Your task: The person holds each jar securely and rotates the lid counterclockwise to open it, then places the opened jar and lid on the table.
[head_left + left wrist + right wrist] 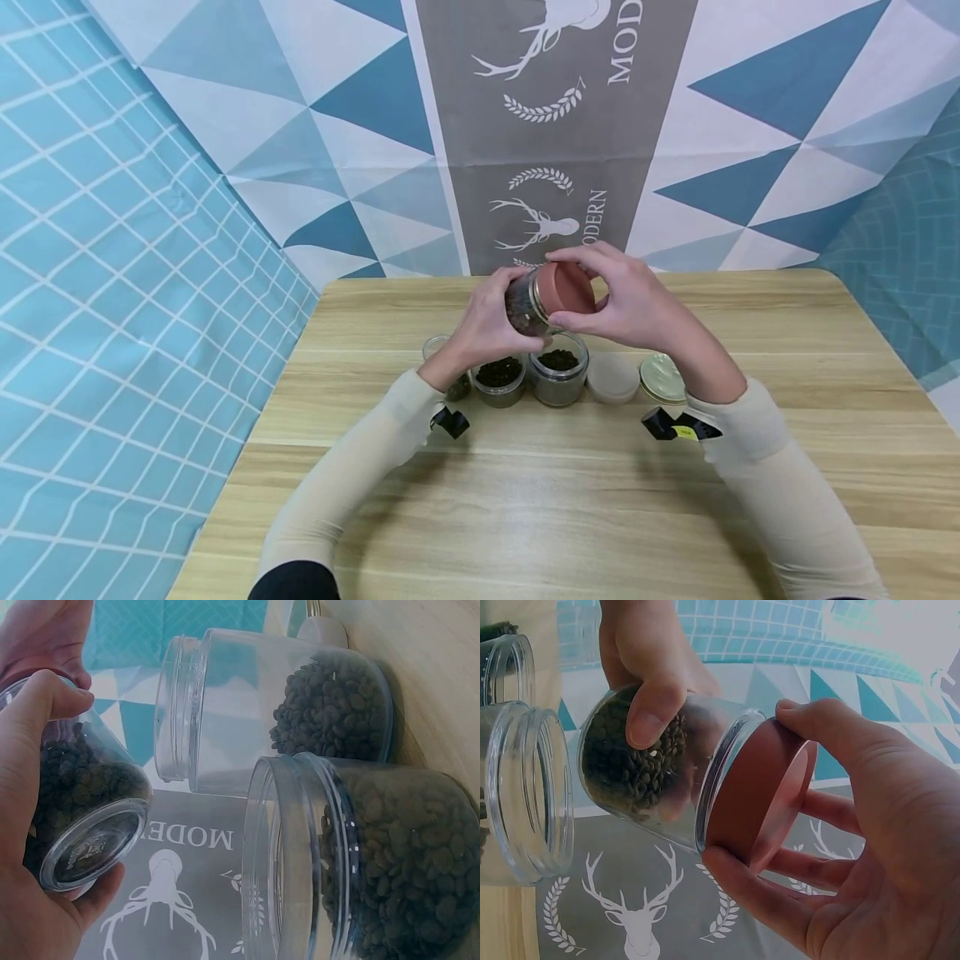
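Note:
Tilted above the far part of the table is a clear glass jar (pixel 523 307), partly filled with dark, bean-like pieces. My left hand (pixel 491 321) grips its body, with the thumb on one side and fingers round the other. A reddish-brown lid (pixel 757 795) sits at the jar's mouth. Around the lid's edge curl the thumb and fingers of my right hand (pixel 633 300). Below both hands, lidless jars (pixel 558 383) stand in a row, holding similar dark contents; one (pixel 405 862) looms close in the left wrist view.
Right of the jars lie a whitish round lid (pixel 612 377) and a pale green lid with a gold rim (pixel 662 377). The wooden table (pixel 570 500) ends at a patterned cloth backdrop (pixel 360 125). A blue grid-patterned cloth (pixel 112 292) hangs on the left.

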`<act>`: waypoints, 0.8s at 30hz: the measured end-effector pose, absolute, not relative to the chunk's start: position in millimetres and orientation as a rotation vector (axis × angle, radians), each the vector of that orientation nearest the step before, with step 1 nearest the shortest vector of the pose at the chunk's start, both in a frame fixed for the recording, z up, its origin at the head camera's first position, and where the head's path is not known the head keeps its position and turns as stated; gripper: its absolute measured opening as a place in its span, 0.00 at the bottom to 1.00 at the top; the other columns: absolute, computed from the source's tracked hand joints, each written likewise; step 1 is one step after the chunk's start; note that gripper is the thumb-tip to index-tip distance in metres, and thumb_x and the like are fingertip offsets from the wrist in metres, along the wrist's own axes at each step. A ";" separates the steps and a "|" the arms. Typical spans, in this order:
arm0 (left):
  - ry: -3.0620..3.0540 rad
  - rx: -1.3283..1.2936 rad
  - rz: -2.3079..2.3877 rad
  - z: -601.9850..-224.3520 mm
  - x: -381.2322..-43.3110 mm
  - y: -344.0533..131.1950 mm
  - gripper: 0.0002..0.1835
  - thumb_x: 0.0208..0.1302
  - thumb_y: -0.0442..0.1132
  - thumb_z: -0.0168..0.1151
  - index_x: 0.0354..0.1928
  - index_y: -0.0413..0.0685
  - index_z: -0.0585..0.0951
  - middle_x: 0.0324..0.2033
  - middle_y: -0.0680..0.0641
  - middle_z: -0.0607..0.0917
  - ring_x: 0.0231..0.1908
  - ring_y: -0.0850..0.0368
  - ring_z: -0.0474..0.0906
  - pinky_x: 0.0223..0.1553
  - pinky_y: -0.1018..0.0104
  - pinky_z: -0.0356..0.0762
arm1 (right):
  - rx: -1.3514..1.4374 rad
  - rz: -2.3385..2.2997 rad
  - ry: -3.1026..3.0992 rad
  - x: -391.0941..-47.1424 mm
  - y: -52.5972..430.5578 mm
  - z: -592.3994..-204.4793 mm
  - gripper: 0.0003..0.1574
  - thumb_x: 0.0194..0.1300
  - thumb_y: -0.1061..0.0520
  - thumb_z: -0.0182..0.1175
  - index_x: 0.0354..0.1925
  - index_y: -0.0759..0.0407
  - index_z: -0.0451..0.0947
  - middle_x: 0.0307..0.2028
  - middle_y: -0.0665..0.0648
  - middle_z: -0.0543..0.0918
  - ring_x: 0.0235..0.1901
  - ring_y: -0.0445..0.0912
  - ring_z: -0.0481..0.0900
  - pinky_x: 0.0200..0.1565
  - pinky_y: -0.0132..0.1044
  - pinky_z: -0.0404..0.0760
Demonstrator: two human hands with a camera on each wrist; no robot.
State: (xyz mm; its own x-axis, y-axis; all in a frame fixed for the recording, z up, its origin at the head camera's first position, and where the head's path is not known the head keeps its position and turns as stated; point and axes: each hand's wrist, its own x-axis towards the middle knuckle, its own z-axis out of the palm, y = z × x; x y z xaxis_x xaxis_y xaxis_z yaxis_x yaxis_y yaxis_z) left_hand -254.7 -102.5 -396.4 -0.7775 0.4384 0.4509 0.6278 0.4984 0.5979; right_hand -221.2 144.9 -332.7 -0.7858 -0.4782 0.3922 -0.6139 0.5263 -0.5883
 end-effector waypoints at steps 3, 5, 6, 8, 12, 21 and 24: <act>-2.505 -0.909 -1.148 -397.0 -256.0 -102.4 0.53 0.43 0.42 0.90 0.74 0.36 0.75 0.63 0.35 0.85 0.59 0.41 0.85 0.65 0.46 0.88 | 0.938 1.098 -2.579 -221.6 146.1 -332.2 0.45 0.64 0.53 0.83 0.76 0.54 0.79 0.61 0.63 0.83 0.55 0.55 0.87 0.39 0.41 0.96; -2.510 -0.906 -1.152 -396.8 -256.2 -102.6 0.54 0.43 0.43 0.90 0.74 0.36 0.75 0.63 0.35 0.85 0.60 0.41 0.85 0.66 0.46 0.88 | 0.940 1.097 -2.571 -222.0 147.5 -331.1 0.45 0.64 0.54 0.84 0.75 0.55 0.79 0.60 0.63 0.83 0.55 0.56 0.87 0.39 0.39 0.96; -2.513 -0.903 -1.157 -396.4 -256.0 -102.8 0.54 0.43 0.42 0.90 0.75 0.36 0.75 0.63 0.35 0.85 0.60 0.41 0.85 0.66 0.46 0.88 | 0.938 1.099 -2.566 -222.0 148.5 -330.4 0.45 0.63 0.54 0.84 0.75 0.55 0.79 0.60 0.64 0.83 0.56 0.57 0.87 0.39 0.38 0.95; -2.519 -0.892 -1.167 -395.9 -255.9 -103.4 0.55 0.43 0.42 0.90 0.75 0.36 0.75 0.64 0.35 0.85 0.61 0.41 0.85 0.67 0.45 0.87 | 0.933 1.107 -2.552 -222.1 150.7 -328.7 0.45 0.63 0.56 0.84 0.75 0.56 0.80 0.59 0.64 0.83 0.56 0.58 0.88 0.39 0.38 0.95; -2.523 -0.872 -1.191 -394.4 -255.0 -105.0 0.55 0.42 0.41 0.91 0.75 0.36 0.74 0.64 0.36 0.85 0.61 0.40 0.84 0.67 0.45 0.87 | 0.931 1.127 -2.525 -222.3 154.9 -326.4 0.45 0.63 0.57 0.84 0.75 0.55 0.80 0.59 0.65 0.83 0.57 0.60 0.88 0.38 0.38 0.96; -2.520 -0.853 -1.214 -396.7 -254.8 -108.8 0.53 0.44 0.41 0.91 0.74 0.36 0.75 0.64 0.36 0.86 0.62 0.40 0.85 0.69 0.45 0.87 | 0.895 1.106 -2.543 -220.4 170.7 -331.9 0.44 0.63 0.59 0.83 0.75 0.56 0.80 0.59 0.64 0.84 0.56 0.60 0.87 0.39 0.33 0.93; -2.525 -0.840 -1.220 -397.1 -254.3 -109.7 0.53 0.43 0.41 0.91 0.74 0.37 0.75 0.64 0.36 0.86 0.63 0.40 0.85 0.70 0.45 0.86 | 0.861 1.086 -2.581 -219.3 178.8 -335.6 0.44 0.64 0.58 0.83 0.75 0.56 0.80 0.58 0.65 0.85 0.57 0.62 0.87 0.39 0.37 0.95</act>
State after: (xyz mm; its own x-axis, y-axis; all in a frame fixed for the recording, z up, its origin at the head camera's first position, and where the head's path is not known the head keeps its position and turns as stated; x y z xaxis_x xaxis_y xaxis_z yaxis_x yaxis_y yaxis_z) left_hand -254.3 -109.7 -397.1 -0.8144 0.4009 0.4196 0.5779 0.4941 0.6496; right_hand -219.3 178.8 -335.6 -0.8069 -0.4339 0.4009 -0.5900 0.5574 -0.5841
